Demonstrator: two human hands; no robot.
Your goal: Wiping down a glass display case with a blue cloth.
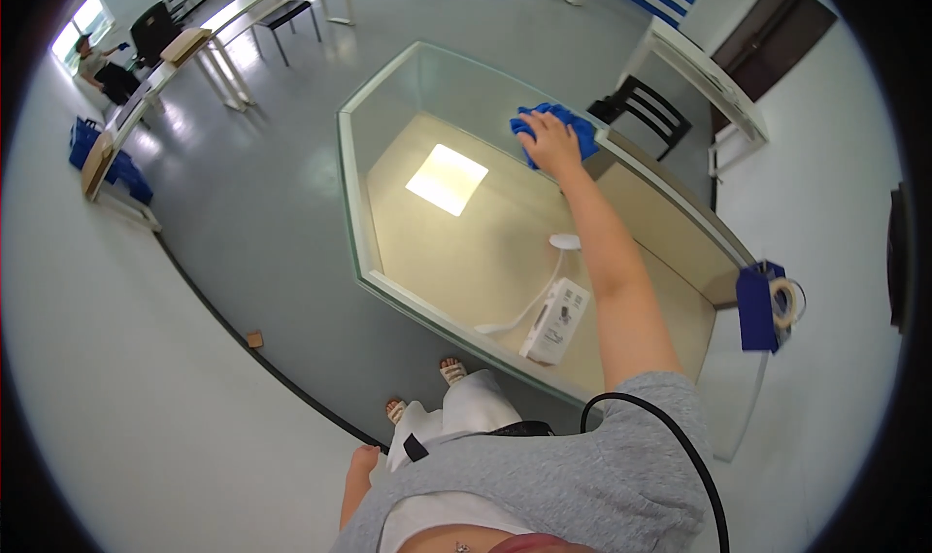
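My right hand (550, 141) stretches out over the far side of a glass display case (351, 174) and presses down on a blue cloth (575, 126) lying on the glass top. My left hand (364, 456) hangs at my side near the lower edge, fingers loosely curled, holding nothing that I can see. Inside the case lie a white power adapter (555, 322) with a white cable and a small white round piece (564, 242). A bright square of reflected light (448, 178) shows on the beige base.
A blue tape dispenser with a roll of tape (770, 304) sits at the case's right end. A black chair (649, 111) stands behind the case. Long white tables (209, 43) line the left, where another person (97, 67) sits beside blue crates (99, 150).
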